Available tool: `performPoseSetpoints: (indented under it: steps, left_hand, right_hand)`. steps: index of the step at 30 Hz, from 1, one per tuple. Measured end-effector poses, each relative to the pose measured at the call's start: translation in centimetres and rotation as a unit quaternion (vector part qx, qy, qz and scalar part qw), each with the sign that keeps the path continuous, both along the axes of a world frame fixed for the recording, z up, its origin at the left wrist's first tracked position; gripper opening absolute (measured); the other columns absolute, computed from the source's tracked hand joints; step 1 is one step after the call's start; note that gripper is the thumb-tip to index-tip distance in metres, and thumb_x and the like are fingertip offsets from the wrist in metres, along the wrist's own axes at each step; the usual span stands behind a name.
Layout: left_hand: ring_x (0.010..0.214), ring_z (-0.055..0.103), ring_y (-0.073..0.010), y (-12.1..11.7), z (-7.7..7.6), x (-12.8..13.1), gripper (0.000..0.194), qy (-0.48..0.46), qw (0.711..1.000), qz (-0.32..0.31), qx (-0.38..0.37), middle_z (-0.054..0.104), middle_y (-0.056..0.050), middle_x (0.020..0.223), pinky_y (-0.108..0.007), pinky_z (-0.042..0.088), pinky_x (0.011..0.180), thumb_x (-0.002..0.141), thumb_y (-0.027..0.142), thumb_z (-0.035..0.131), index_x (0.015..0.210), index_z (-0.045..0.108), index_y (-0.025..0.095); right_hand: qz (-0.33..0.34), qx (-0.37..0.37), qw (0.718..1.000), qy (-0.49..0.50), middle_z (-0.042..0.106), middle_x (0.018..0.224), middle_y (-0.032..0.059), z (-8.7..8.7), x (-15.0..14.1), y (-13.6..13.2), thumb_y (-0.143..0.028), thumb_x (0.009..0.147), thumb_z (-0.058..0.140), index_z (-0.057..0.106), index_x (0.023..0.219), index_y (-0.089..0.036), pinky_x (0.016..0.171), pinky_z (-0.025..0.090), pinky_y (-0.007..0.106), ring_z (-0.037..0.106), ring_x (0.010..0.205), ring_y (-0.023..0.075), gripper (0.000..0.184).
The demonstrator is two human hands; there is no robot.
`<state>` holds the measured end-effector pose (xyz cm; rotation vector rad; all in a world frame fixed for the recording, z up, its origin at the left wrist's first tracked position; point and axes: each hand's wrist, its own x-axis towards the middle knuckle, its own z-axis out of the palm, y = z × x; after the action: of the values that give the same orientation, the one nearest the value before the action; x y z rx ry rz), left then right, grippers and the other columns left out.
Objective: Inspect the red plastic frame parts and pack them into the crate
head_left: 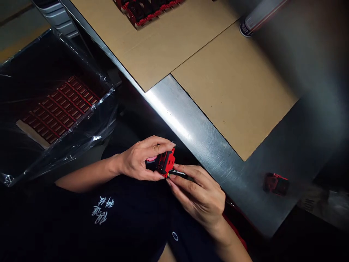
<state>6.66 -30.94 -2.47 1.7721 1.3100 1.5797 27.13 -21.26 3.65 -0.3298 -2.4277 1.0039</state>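
Note:
My left hand [144,158] grips a small red-and-black plastic part [169,162] between thumb and fingers, just off the table's near edge. A bit of pink shows behind the part, inside the same hand. My right hand [200,191] pinches a slim black pen-like tool [178,173], and its tip end meets the part's lower side. Exactly what the tip touches is hidden by the fingers. Another red-and-black part [276,183] lies on the bare metal of the table to the right.
Cardboard sheets [226,94] cover much of the metal table [188,120]. Rows of red-and-black parts [149,11] sit at the far edge, with a spray can [249,27] to the right. At left, a plastic-lined box [100,98] holds rows of red parts [62,105].

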Motion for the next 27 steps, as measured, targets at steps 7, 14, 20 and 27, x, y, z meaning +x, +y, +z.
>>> performPoseSetpoints:
  steps: [7, 14, 20, 27]
  left_hand:
    - [0.117, 0.065, -0.027, 0.0, -0.1, -0.4, 0.088, 0.021, 1.0, -0.016, -0.011, 0.062, -0.02, 0.13, -0.04, 0.06, 0.095, 0.079, 0.028, 0.081, 0.156, 0.038, 0.018]
    - [0.116, 0.065, -0.0274, -0.1, 0.0, -0.7, 0.086, 0.028, 0.999, -0.02, -0.024, 0.062, -0.021, 0.129, -0.04, 0.06, 0.095, 0.079, 0.031, 0.082, 0.154, 0.041, 0.016]
    - [0.115, 0.066, -0.0276, -0.2, 0.1, -0.6, 0.086, 0.021, 0.999, -0.016, -0.043, 0.063, -0.019, 0.13, -0.042, 0.06, 0.095, 0.079, 0.034, 0.082, 0.153, 0.042, 0.02]
    - [0.115, 0.066, -0.0277, -0.3, 0.0, -0.6, 0.085, 0.007, 0.999, -0.01, -0.048, 0.063, -0.02, 0.129, -0.04, 0.059, 0.097, 0.077, 0.036, 0.084, 0.15, 0.047, 0.016]
  right_hand:
    - [-0.008, -0.016, 0.999, -0.03, 0.077, 0.103, 0.0144, 0.4, -0.1, -0.2, -0.002, 0.082, 0.078, 0.076, 0.102, -0.014, 0.075, 0.064, 0.033, 0.074, 0.091, 0.0218, 0.023]
    - [0.0, -0.017, 0.999, -0.051, 0.078, 0.102, 0.0125, 0.9, -0.5, -0.1, -0.003, 0.085, 0.076, 0.075, 0.103, -0.013, 0.075, 0.065, 0.029, 0.076, 0.091, 0.0201, 0.02]
    - [0.008, -0.015, 0.998, -0.056, 0.078, 0.103, 0.0114, 1.3, -0.7, -0.1, -0.003, 0.086, 0.075, 0.074, 0.106, -0.013, 0.078, 0.065, 0.028, 0.076, 0.092, 0.0196, 0.023]
    - [0.01, -0.005, 0.999, -0.043, 0.078, 0.101, 0.0134, 1.6, -0.8, -0.2, -0.001, 0.086, 0.074, 0.073, 0.107, -0.012, 0.075, 0.066, 0.031, 0.077, 0.09, 0.0211, 0.024]
